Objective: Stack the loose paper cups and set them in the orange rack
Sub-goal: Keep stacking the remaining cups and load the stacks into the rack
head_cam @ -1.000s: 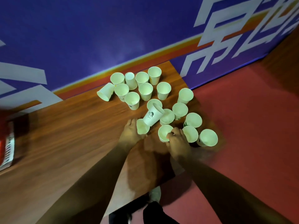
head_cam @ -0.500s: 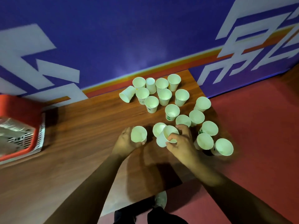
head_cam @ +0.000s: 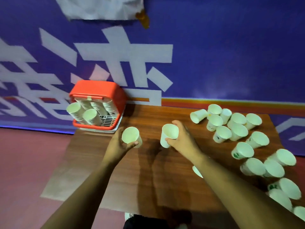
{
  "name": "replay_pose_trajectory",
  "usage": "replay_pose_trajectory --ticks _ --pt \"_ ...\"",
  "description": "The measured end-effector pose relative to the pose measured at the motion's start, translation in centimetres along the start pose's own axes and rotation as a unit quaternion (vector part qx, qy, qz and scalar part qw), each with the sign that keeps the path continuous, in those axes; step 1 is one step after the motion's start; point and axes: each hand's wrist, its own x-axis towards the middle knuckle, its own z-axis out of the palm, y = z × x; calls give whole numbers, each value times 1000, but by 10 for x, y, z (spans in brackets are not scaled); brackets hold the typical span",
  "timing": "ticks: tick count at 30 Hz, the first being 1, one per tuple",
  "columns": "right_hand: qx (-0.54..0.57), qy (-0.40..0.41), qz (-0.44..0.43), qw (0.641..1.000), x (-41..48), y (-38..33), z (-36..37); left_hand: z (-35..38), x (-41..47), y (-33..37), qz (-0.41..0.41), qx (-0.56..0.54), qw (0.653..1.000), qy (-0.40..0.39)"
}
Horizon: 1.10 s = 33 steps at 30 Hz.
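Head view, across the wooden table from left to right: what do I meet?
Orange plastic rack holding cup stacks, left hand gripping a white paper cup, right hand gripping a second white paper cup, loose white paper cups.

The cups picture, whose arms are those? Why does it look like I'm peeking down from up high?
No machine here: those are a person's arms. The camera sits on their head, looking down, so you see what they see. The left hand holds one paper cup, and the right hand holds a second cup. More loose cups sit on the wooden table at the right. The orange rack by the purple wall already holds cup stacks.
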Motion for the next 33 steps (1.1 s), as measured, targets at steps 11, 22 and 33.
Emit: replay_pose_trajectory --ticks 11,22,33 --pt "22 -33 -72 997 88 -167 145 -160 71 -88 -44 -62 979 191" --pt "31 -1 -66 997 124 -188 203 -161 152 -131 -37 -35 982 184" --pt "29 12 -63 998 156 -206 235 -153 182 -163 -20 4 992 122"
